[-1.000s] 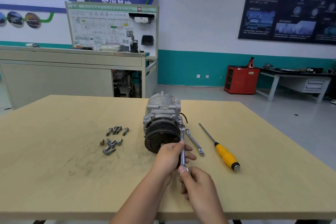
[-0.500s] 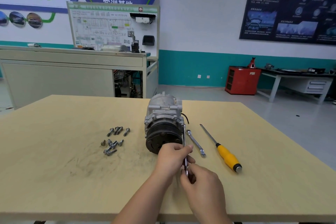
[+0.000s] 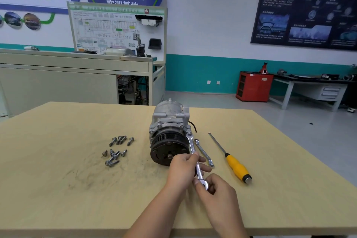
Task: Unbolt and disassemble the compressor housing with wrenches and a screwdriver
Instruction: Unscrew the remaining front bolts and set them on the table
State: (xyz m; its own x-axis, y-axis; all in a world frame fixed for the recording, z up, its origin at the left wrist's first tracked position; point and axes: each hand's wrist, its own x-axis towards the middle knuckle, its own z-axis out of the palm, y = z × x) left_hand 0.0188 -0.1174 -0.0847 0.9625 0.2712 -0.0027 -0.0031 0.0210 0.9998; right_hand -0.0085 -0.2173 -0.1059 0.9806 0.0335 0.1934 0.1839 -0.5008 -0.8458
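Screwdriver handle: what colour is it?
The screwdriver handle is yellow, best seen in the head view.

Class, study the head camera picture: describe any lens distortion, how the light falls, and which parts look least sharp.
Head view: the wide lens makes the edges of the dark poster lean; light is even, with only a faint shadow under the compressor; the held wrench glints at its near end; the poster's small print is unreadably soft.

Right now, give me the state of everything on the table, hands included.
Compressor: lying, pulley toward camera, assembled.
Wrench: head at compressor's right lug.
Left hand: grips the wrench's shaft.
Right hand: pinches its ring end.
Second wrench: lying loose.
Screwdriver: lying loose.
Bolts: removed, scattered left.
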